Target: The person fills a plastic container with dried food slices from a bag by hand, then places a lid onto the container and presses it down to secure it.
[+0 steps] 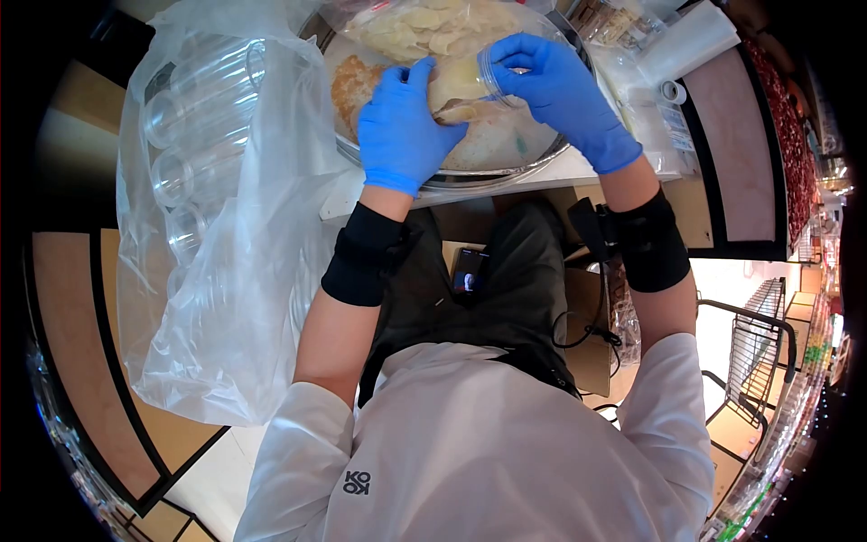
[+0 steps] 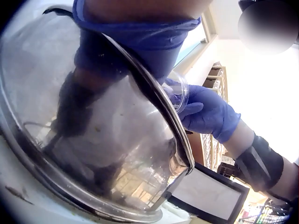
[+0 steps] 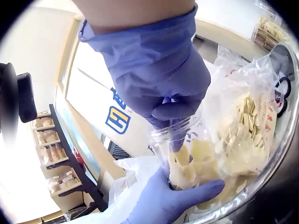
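A clear plastic jar with pale dried slices in it lies tilted between my gloved hands, over a large round metal tray. My left hand holds it around the lower end, thumb spread to one side. At the ridged mouth, my right hand grips the rim; a finger shows through the plastic inside it. The right hand's other fingers are curled close together. More pale slices fill a clear bag on the tray. Only the glove's cuff end of my left hand shows in the left wrist view.
A large clear bag of stacked plastic jars stands at the left. Brown crumbly pieces lie on the tray's left side. Black-handled scissors sit near its rim. A phone is low between the legs; a shopping cart stands right.
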Demonstrator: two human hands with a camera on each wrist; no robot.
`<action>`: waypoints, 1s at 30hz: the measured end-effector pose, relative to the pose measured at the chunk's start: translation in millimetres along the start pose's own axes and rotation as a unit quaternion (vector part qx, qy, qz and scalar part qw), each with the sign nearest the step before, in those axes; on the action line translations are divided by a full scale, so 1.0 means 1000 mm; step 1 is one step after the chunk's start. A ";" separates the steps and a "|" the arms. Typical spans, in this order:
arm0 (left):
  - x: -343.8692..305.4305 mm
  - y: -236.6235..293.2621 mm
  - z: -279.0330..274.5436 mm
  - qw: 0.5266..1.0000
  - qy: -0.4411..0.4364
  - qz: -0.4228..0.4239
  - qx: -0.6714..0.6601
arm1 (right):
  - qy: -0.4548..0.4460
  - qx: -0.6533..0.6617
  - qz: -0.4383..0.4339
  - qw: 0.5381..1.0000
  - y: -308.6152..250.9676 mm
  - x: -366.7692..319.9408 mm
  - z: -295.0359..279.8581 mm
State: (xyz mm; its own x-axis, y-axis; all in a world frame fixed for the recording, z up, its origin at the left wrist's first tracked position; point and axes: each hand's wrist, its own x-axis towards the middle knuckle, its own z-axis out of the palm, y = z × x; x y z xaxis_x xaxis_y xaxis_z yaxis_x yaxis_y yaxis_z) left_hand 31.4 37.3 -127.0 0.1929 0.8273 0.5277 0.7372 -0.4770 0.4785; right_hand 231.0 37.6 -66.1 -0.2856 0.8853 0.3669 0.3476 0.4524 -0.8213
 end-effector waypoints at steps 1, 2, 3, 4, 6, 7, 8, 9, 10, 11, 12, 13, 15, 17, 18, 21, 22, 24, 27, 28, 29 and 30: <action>0.000 -0.001 0.001 1.000 0.000 -0.004 0.004 | 0.004 -0.003 -0.009 1.000 0.005 0.001 0.005; 0.000 -0.003 0.002 1.000 0.000 -0.007 0.007 | 0.004 -0.003 -0.009 1.000 0.006 -0.001 0.003; 0.000 -0.002 0.002 1.000 0.000 -0.007 0.007 | -0.006 -0.007 0.064 0.998 -0.009 -0.002 0.002; -0.001 -0.001 0.002 1.000 0.005 -0.015 0.008 | -0.016 -0.012 0.137 0.990 -0.022 -0.004 0.001; 0.000 0.002 -0.001 1.000 0.011 -0.024 0.008 | -0.010 0.016 0.145 0.989 -0.038 -0.007 0.000; 0.000 0.005 -0.005 0.999 -0.006 -0.040 0.007 | -0.003 0.043 0.152 0.987 -0.041 -0.007 0.000; 0.001 0.006 -0.006 0.998 -0.022 -0.057 0.004 | -0.004 0.042 0.152 0.987 -0.040 -0.007 -0.001; 0.001 0.005 -0.006 0.998 -0.023 -0.057 0.004 | 0.011 0.005 0.147 0.989 -0.036 -0.007 -0.003; 0.001 0.004 -0.005 0.998 -0.027 -0.051 0.002 | 0.027 -0.033 0.144 0.989 -0.034 -0.007 -0.004; 0.002 0.003 -0.004 0.998 -0.031 -0.046 0.001 | 0.027 -0.033 0.144 0.989 -0.034 -0.007 -0.005; 0.002 0.004 -0.005 0.998 -0.031 -0.046 0.001 | 0.011 -0.032 0.156 0.987 -0.034 -0.006 -0.005; 0.002 0.004 -0.005 0.998 -0.036 -0.045 -0.002 | -0.005 -0.031 0.168 0.985 -0.035 -0.005 -0.005; 0.002 0.005 -0.006 0.998 -0.040 -0.044 -0.004 | -0.010 -0.025 0.170 0.985 -0.035 -0.002 0.000; 0.002 0.005 -0.005 0.997 -0.052 -0.056 -0.032 | -0.015 -0.020 0.172 0.985 -0.028 0.000 0.001; 0.002 0.003 -0.003 0.997 -0.052 -0.056 -0.032 | -0.024 0.001 0.119 0.993 -0.020 0.002 0.004; -0.001 0.001 0.002 0.999 0.006 -0.029 -0.030 | -0.042 0.071 0.111 0.990 -0.016 0.001 0.006; -0.001 0.001 0.002 0.999 0.013 -0.024 -0.025 | -0.050 0.121 0.153 0.979 -0.021 0.001 0.008; 0.000 0.002 -0.001 0.999 0.021 -0.020 -0.021 | -0.057 0.134 0.182 0.973 -0.026 -0.001 0.004; 0.002 0.007 -0.006 0.998 -0.026 -0.054 -0.017 | -0.075 0.108 0.237 0.963 -0.038 -0.001 -0.001; 0.001 0.007 -0.006 0.998 -0.024 -0.055 -0.013 | -0.086 0.070 0.262 0.959 -0.042 -0.001 -0.003; 0.001 0.007 -0.006 0.998 -0.022 -0.056 -0.009 | -0.086 0.070 0.262 0.959 -0.043 -0.002 -0.003; 0.001 0.005 -0.005 0.998 -0.022 -0.056 -0.009 | -0.103 0.058 0.240 0.963 -0.044 -0.002 -0.004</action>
State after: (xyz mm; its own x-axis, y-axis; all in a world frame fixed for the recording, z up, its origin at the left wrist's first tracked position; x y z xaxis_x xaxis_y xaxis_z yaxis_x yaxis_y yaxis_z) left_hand 32.4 34.1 -120.6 0.1395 0.8877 0.4388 0.7442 -0.3863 0.5449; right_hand 219.7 15.9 -28.7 -0.2917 0.9442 -0.1528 0.3860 -0.0299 -0.9220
